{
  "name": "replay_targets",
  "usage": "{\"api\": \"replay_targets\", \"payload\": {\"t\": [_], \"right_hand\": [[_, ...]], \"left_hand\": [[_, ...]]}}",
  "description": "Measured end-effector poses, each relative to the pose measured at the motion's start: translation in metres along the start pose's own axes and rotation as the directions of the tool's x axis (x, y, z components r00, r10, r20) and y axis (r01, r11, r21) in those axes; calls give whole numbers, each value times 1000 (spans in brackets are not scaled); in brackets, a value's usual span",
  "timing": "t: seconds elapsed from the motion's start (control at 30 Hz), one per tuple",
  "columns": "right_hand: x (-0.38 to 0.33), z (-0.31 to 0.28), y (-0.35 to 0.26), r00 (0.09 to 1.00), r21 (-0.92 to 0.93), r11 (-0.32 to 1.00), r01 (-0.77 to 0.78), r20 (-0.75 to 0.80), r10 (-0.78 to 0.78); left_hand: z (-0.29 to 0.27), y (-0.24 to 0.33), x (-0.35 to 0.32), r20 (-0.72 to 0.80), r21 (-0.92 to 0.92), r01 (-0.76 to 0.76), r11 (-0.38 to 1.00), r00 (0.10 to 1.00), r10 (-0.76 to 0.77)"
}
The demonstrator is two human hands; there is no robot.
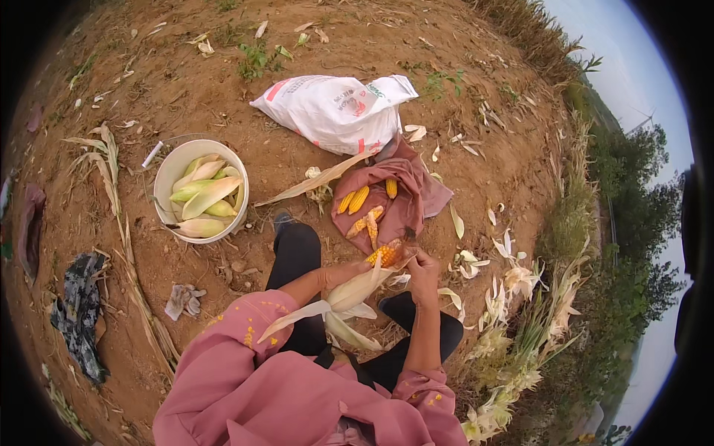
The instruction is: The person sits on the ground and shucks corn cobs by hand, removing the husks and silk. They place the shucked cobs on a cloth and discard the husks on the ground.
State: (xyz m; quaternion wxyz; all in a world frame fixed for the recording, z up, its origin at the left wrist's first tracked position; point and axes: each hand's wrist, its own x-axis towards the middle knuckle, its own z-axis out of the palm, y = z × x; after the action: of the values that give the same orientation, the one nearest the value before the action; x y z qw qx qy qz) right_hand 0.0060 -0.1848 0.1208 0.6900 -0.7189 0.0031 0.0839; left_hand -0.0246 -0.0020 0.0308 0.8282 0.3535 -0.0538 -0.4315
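Observation:
Between my hands is a half-husked ear of corn (384,256), its orange-yellow kernels bare toward the tip and pale husk leaves (354,291) hanging back toward my lap. My left hand (343,274) is closed round the husk-covered lower part. At the tip, the fingers of my right hand (424,269) pinch together on husk or silk. Just beyond them, a reddish-brown cloth sack (416,182) lies open with several bare yellow corn ears (358,199) on it.
At the left stands a white bucket (236,167) of unhusked corn. A white woven sack (335,111) lies ahead. Dry stalks (123,223), a camouflage cloth (78,312) and a crumpled pale glove or rag (184,300) are on the soil at left. Husks (513,282) pile up at right.

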Motion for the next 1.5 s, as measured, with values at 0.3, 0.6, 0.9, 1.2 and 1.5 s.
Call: {"api": "replay_targets", "payload": {"t": [0.3, 0.6, 0.9, 1.2, 1.5], "right_hand": [[0, 17, 1, 975, 145, 985, -89, -188, 116], [-7, 24, -5, 936, 566, 775, -283, -15, 353], [0, 26, 22, 945, 380, 911, -161, -208, 253], [4, 49, 47, 817, 909, 413, -46, -204, 540], [7, 46, 57, 884, 899, 397, -183, -27, 468]], "left_hand": [[1, -2, 7, 101, -73, 15, 997, 995, -7], [8, 7, 4, 239, -178, -35, 983, 968, 78], [4, 0, 9, 82, -268, 59, 962, 996, -38], [1, -2, 22, -314, 329, -355, 875, 833, 455], [19, 7, 18, -488, 77, -466, 881, 753, 442]]}}
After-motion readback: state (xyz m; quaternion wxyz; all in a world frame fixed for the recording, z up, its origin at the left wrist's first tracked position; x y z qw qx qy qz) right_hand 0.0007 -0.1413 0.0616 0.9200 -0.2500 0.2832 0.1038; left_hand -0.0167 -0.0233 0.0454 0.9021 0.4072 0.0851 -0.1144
